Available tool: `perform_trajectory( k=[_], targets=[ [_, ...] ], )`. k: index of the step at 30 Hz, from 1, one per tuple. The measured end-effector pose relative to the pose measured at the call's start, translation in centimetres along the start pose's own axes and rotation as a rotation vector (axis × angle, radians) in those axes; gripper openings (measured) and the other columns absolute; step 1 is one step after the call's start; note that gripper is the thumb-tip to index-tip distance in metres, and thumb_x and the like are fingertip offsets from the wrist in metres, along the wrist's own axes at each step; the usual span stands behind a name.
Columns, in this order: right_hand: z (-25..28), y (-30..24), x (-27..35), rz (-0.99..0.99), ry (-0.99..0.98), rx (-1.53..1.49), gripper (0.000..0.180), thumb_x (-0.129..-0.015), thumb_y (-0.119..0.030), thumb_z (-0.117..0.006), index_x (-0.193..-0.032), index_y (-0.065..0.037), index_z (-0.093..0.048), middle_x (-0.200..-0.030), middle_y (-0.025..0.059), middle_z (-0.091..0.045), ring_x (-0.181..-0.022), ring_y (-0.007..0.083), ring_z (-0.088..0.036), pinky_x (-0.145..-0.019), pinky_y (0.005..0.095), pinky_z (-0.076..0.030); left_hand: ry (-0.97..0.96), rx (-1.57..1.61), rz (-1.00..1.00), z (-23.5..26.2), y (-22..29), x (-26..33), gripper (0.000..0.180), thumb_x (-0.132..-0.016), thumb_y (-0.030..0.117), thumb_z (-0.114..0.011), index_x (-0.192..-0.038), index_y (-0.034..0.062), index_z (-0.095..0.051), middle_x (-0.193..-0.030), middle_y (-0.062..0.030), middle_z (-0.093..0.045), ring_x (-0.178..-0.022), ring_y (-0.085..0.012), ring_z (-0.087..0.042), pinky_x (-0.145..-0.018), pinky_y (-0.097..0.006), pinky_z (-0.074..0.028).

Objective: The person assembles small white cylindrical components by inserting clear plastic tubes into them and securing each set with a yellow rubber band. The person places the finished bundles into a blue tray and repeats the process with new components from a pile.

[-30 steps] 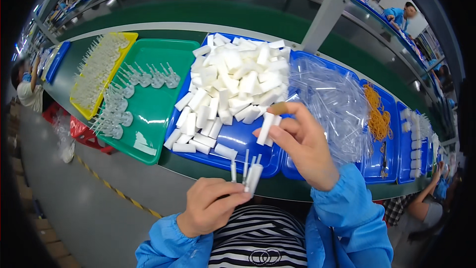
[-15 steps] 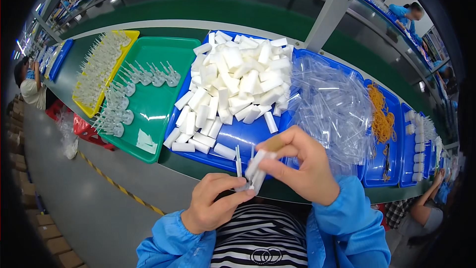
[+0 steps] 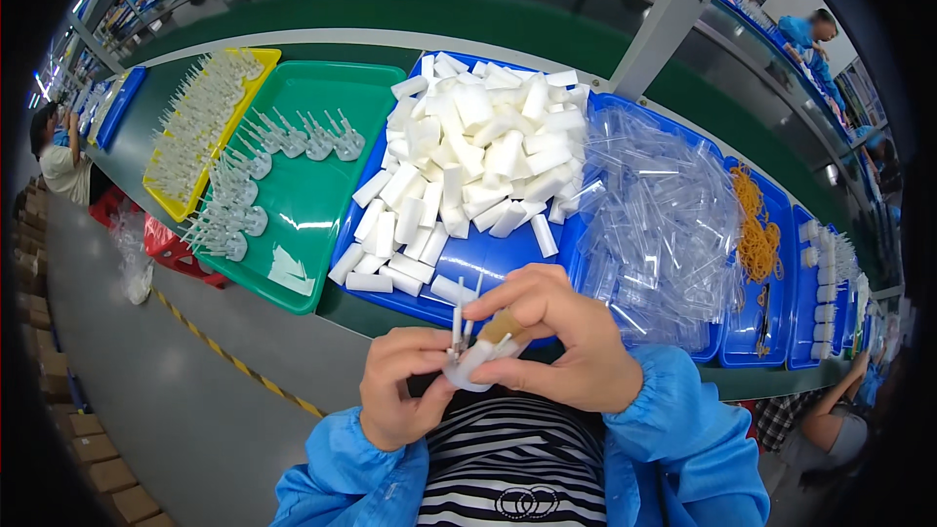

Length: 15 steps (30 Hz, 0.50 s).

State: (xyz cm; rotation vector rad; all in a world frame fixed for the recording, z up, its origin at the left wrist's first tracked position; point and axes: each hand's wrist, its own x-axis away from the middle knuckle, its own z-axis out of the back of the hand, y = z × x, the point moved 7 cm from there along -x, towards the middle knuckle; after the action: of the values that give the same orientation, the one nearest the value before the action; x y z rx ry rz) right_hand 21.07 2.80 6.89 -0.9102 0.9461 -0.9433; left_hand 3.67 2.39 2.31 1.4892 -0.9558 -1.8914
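Observation:
Between my hands, just in front of the blue tray, is a pale plastic piece (image 3: 459, 378) with a rounded base and thin upright prongs. My left hand (image 3: 402, 385) pinches its base from the left between thumb and fingers. From the right, my right hand (image 3: 571, 340) closes its fingertips around a small white foam block (image 3: 477, 354) against the prongs. A tan wrap covers one right finger. The fingers partly hide how block and prongs meet. Many white foam blocks (image 3: 498, 146) are heaped in the blue tray (image 3: 464, 268) beyond.
Left are a green tray (image 3: 327, 190) with rows of pronged plastic pieces (image 3: 234, 195) and a yellow tray (image 3: 168, 197) packed with more. Right are clear plastic sleeves (image 3: 664, 224), orange rubber bands (image 3: 756, 229) and scissors (image 3: 764, 317). Other people sit along the line; a metal post (image 3: 678, 15) stands behind.
My right hand has moved left and down with the foam block, closer against the plastic piece. My left hand has shifted slightly left, and the piece has tilted. The view has shifted a little.

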Motion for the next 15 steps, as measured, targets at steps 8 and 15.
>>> perform_trajectory(
  k=[8, 15],
  targets=[
    [-0.7, 2.3, -3.1, 0.114, 0.171, 0.552, 0.033, -0.082, -0.014, -0.075, -0.11, -0.002, -0.064, -0.102, 0.0111, -0.064, -0.097, 0.0293, -0.057, -0.084, 0.0385, -0.048, 0.19, -0.172, 0.098, 3.1, -1.2, -0.1, 0.031, -0.079, -0.007, -0.072, -0.106, 0.0009, -0.059, -0.101, -0.013, -0.06, -0.092, -0.022, -0.058, -0.084, -0.032, -0.046],
    [-4.8, 3.8, -3.6, 0.106, -0.118, 1.066, 0.031, -0.075, -0.013, -0.069, -0.104, -0.003, -0.063, -0.082, 0.0066, -0.055, -0.079, 0.0225, -0.06, -0.067, 0.0346, -0.05, 0.083, -0.348, 0.061, 3.1, -0.6, -0.4, 0.031, -0.077, -0.009, -0.072, -0.104, 0.0022, -0.062, -0.101, -0.0111, -0.058, -0.089, -0.0205, -0.057, -0.079, -0.031, -0.047]
  ],
)
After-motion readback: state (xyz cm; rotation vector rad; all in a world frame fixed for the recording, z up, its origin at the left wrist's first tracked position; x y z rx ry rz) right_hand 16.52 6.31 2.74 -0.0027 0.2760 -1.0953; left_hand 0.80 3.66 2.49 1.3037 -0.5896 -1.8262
